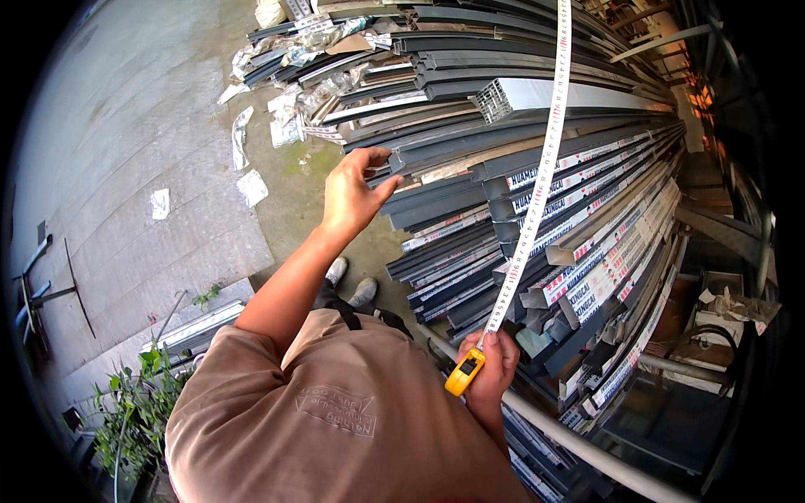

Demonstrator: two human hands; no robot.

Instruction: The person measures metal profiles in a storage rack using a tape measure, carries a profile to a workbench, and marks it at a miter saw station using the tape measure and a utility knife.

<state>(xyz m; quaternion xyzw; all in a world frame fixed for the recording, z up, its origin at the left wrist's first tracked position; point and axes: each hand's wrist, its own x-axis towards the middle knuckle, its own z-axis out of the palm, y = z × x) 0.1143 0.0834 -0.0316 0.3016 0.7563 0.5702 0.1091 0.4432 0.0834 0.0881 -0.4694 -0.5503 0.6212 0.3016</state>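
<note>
At the near end of a dark grey metal profile (444, 149), my left hand (354, 193) has its fingers bent and its thumb spread, with the profile's end between them. My right hand (495, 369) is closed round a yellow tape measure (465, 372) in front of my body, on the right. From its case the white tape blade (541, 180) runs out long, rising over the stacked profiles and leaving the picture at the top. The blade's far end is out of view. A silver-grey profile with a ribbed, hollow end (495, 101) lies farther back, under the blade.
Long profiles, many with printed wrapping (579, 289), fill the rack on my right. A rail (579, 448) runs along its near side. Torn wrapping (289, 117) and paper scraps (251, 188) lie by the profile ends and on the floor. Green plants (138, 407) stand at lower left.
</note>
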